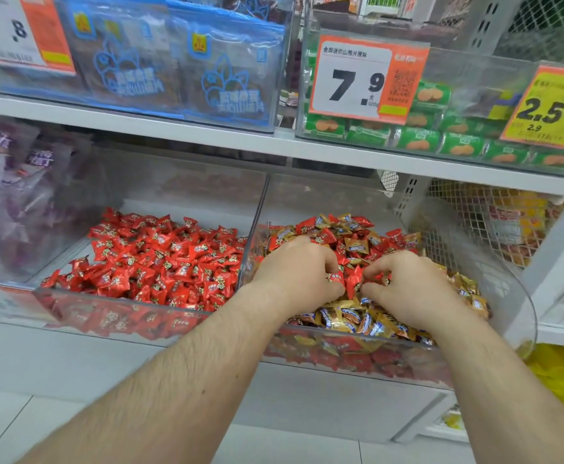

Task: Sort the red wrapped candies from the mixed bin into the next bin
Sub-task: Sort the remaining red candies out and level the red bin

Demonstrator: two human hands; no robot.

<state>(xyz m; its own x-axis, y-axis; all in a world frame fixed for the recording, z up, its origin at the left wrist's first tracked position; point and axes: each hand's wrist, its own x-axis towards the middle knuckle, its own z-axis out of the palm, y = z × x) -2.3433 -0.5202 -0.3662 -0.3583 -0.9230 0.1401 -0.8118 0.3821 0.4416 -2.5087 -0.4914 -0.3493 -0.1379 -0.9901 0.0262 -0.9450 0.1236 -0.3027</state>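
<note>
A clear mixed bin point(504, 289) on the right holds red wrapped candies point(327, 234) among gold-and-blue wrapped ones point(357, 321). To its left, the neighbouring clear bin point(113, 301) is filled with red candies only point(166, 259). Both of my hands are down in the mixed bin's pile. My left hand point(299, 272) has its fingers curled round several red candies. My right hand point(411, 289) pinches a red candy point(352, 279) between thumb and fingers, close against the left hand.
A clear divider wall point(257, 216) separates the two bins. Purple candy bags point(12, 195) fill a bin at far left. The white shelf point(207, 135) above carries blue bags, green biscuit packs point(417, 139) and price tags. A wire mesh panel point(488, 216) stands at right.
</note>
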